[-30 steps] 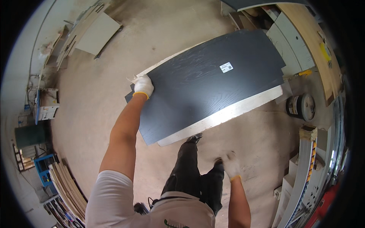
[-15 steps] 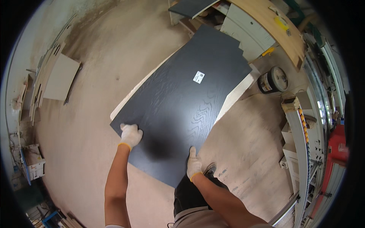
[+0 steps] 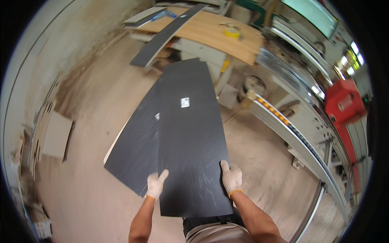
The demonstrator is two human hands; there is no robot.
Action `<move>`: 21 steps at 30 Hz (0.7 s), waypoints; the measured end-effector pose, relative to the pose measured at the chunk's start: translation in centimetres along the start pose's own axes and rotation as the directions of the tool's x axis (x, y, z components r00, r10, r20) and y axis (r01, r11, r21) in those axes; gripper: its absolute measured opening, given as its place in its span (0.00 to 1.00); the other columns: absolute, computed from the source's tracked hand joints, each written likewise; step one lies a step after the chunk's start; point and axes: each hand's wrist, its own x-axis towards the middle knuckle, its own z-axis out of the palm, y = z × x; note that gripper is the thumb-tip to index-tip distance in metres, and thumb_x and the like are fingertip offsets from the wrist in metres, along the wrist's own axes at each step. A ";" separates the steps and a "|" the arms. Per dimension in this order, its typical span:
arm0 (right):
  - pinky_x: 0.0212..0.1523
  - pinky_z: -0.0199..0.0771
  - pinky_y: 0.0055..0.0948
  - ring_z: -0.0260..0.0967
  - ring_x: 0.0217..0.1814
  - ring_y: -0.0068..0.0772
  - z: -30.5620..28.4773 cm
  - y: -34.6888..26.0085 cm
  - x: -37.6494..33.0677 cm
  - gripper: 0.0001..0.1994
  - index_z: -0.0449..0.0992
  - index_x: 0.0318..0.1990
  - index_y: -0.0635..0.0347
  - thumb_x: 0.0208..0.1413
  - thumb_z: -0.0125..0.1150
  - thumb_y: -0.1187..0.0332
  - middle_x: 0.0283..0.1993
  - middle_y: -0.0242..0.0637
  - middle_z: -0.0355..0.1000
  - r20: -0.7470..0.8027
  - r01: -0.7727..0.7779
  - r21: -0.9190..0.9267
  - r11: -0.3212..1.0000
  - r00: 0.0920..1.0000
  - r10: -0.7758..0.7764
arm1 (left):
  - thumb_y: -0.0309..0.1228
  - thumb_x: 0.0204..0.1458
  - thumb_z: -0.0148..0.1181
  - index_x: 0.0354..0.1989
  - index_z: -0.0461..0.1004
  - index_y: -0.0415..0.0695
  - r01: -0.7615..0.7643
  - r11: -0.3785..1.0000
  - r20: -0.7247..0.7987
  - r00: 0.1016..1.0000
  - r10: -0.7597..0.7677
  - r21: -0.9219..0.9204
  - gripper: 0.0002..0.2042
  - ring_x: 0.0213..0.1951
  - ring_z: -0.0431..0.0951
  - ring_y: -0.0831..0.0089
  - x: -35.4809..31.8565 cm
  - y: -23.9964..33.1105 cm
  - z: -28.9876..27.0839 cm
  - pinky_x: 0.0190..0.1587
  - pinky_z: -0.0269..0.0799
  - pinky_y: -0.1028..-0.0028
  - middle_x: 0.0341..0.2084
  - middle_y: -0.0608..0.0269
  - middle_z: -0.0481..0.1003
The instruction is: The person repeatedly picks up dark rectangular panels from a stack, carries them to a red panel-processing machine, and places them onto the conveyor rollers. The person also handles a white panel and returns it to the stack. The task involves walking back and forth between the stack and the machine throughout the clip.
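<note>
A long dark wood-grain panel (image 3: 192,137) with a small white label is held in front of me, its near edge at my waist. My left hand (image 3: 155,184), in a white knitted glove with a yellow cuff, grips its left edge, thumb on top. On the right edge, my gloved right hand (image 3: 232,178) holds on the same way. The fingers of both hands are hidden under the panel. Below and to the left lies another dark panel (image 3: 131,150), partly covered by the held one, with part of a white label showing.
Ahead stands a wooden worktable (image 3: 206,26) bearing a narrow dark strip (image 3: 166,36), a blue tool (image 3: 164,15) and a yellow tape roll (image 3: 231,32). Machine rails (image 3: 296,137) and a red machine housing (image 3: 344,101) run along the right. Pale boards (image 3: 56,135) lean at the left wall.
The upper panel has been lifted and swung left, away from the panel beneath, which now shows at the left. Both hands have shifted to opposite long edges. My view has tilted up toward the worktable.
</note>
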 end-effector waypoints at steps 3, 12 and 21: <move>0.50 0.76 0.55 0.77 0.47 0.72 -6.9 3.8 1.1 0.29 0.83 0.42 0.69 0.66 0.61 0.44 0.41 0.68 0.78 -0.049 0.071 0.004 0.997 0.996 -0.071 | 0.47 0.66 0.62 0.50 0.82 0.30 -0.104 0.973 0.012 0.994 0.109 -0.204 0.25 0.44 0.84 0.64 -4.3 2.6 6.3 0.51 0.76 0.62 0.42 0.49 0.86; 0.50 0.75 0.59 0.76 0.48 0.73 -24.5 15.8 2.7 0.28 0.83 0.46 0.67 0.69 0.56 0.45 0.42 0.68 0.78 -0.273 0.092 0.067 0.993 0.959 -0.070 | 0.46 0.65 0.64 0.53 0.81 0.33 -0.344 0.924 0.089 0.928 0.362 -0.167 0.25 0.45 0.84 0.57 -13.6 15.2 18.5 0.54 0.75 0.61 0.44 0.47 0.85; 0.54 0.74 0.57 0.76 0.52 0.70 -25.5 25.8 -2.0 0.29 0.83 0.43 0.69 0.70 0.54 0.45 0.46 0.67 0.79 -0.379 -0.219 0.242 0.945 0.876 0.300 | 0.49 0.63 0.65 0.44 0.84 0.35 -0.404 0.901 0.474 0.832 0.289 0.159 0.24 0.35 0.85 0.59 -13.3 22.5 22.2 0.45 0.77 0.61 0.32 0.50 0.85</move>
